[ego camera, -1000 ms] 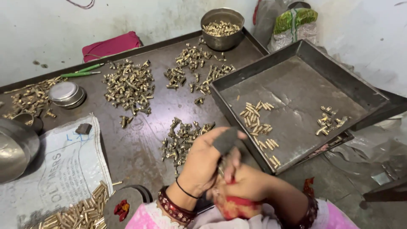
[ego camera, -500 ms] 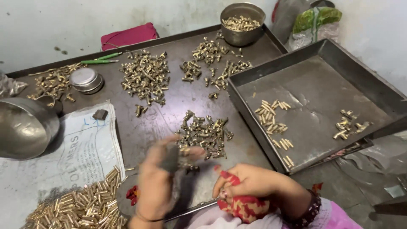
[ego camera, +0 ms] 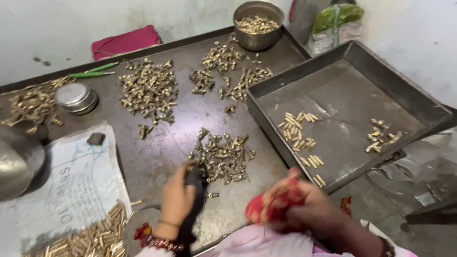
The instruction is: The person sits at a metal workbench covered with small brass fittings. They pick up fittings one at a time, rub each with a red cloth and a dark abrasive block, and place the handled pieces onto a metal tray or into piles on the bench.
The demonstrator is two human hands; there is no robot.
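While I watch, left hand (ego camera: 177,200) has fingers clamped on a dark tool (ego camera: 194,190) at six o'clock of the brass pile (ego camera: 221,154) | right hand (ego camera: 295,204) fingers together on red cloth (ego camera: 271,207) | tray (ego camera: 352,52) at three o'clock.

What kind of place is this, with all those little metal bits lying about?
Probably a small hand-assembly workshop. Heaps of small brass parts lie on a worn metal work tray, more fill a steel bowl, and the left hand holds a dark tool.
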